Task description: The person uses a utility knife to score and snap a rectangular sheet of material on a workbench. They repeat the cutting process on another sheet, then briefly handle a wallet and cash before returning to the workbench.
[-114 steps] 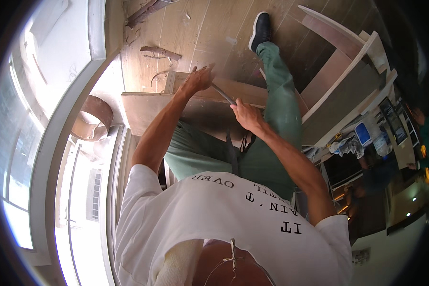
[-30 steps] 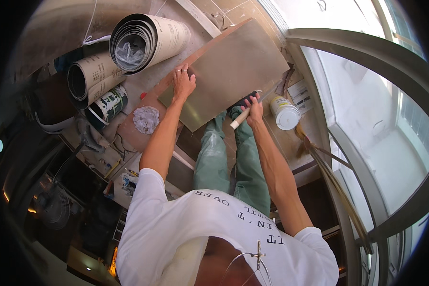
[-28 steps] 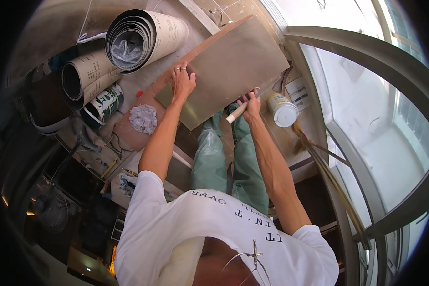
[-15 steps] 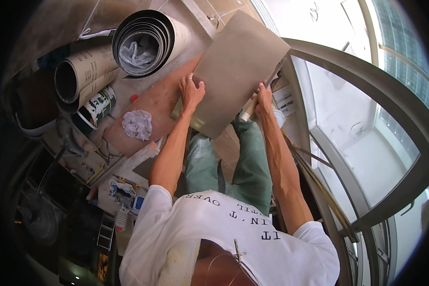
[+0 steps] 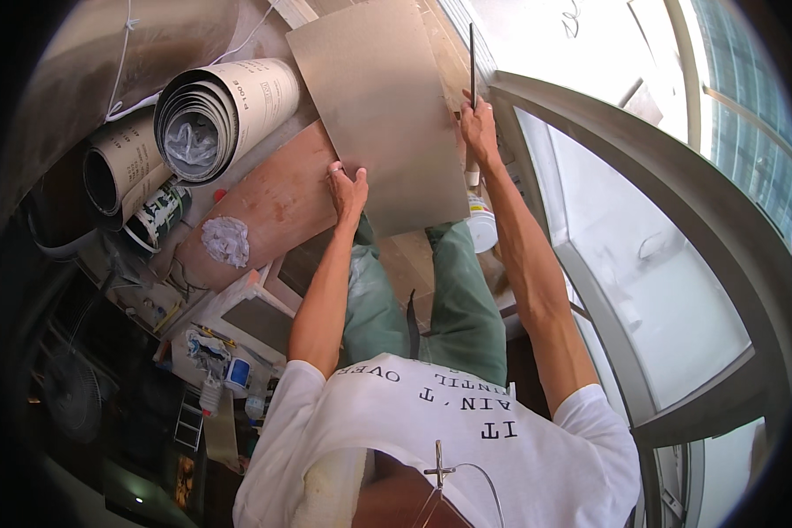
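In the upper middle of the frame a large grey tile [image 5: 383, 106] lies flat, its lower edge reaching over a brown wooden board [image 5: 268, 207] that runs toward the left. The person's left hand [image 5: 348, 189] rests spread on the tile's lower left edge, fingers flat and gripping nothing, simply pressing the tile still. The right hand [image 5: 480, 132] sits at the tile's right edge, closed around a thin dark tool [image 5: 472, 53] that stands up along that edge toward the top of the frame; whether it is a blade, a scriber or a pencil is too small to tell.

As for progress, the tile looks whole and in one piece, with no line, score or break that I can make out across its face. My judgement is that the positioning is done, with the tile laid down and steadied and the tool brought to the edge, while any marking or cutting along that side is yet to show.

At the upper left lie thick rolls of sheet material [image 5: 216, 110], a can [image 5: 158, 211] beside them, and a white crumpled rag [image 5: 226, 240] on the board. A white tub [image 5: 482, 231] stands just below the tile's lower right corner, near the person's green-trousered knee [image 5: 466, 290].
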{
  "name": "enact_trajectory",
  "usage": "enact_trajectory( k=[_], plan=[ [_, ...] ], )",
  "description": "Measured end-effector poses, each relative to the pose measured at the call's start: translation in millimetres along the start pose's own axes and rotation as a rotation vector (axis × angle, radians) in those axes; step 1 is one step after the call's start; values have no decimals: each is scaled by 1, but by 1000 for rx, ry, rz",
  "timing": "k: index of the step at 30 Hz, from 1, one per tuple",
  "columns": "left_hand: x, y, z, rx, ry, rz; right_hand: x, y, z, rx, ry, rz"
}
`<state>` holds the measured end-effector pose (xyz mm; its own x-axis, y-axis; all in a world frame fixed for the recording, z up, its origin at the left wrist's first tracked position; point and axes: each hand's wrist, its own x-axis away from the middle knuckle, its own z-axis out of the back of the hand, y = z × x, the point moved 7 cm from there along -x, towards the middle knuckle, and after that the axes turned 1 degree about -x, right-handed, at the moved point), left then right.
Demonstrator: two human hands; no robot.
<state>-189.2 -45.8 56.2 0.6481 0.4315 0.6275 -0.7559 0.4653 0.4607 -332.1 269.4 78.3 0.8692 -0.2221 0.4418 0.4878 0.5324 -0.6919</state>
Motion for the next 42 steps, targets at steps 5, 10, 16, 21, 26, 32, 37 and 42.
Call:
enact_trajectory(
  k=[5, 10, 16, 21, 26, 32, 37, 42],
  plan=[
    [4, 8, -15, -73, 64, -22, 19, 71, 32, -101, -62, -93],
    [6, 14, -18, -55, 75, 39, 48, 122, 16, -257, -220, -234],
    [5, 25, -23, -55, 25, 1, 52, 122, 14, -206, -250, -150],
    [1, 37, -35, 15, -54, 2, 40, 100, 34, -11, -219, -21],
    [-9, 24, -42, 126, -93, 91, 38, 82, 46, -136, -256, -18],
    [-14, 37, -29, 50, -236, 181, 45, 87, 52, -150, -295, 65],
    [-19, 37, -29, 14, -202, 122, 65, 90, 98, -72, -247, -292],
    [1, 144, 0, -304, 359, -471, 97, 120, 112, 165, -244, -222]
  ],
)
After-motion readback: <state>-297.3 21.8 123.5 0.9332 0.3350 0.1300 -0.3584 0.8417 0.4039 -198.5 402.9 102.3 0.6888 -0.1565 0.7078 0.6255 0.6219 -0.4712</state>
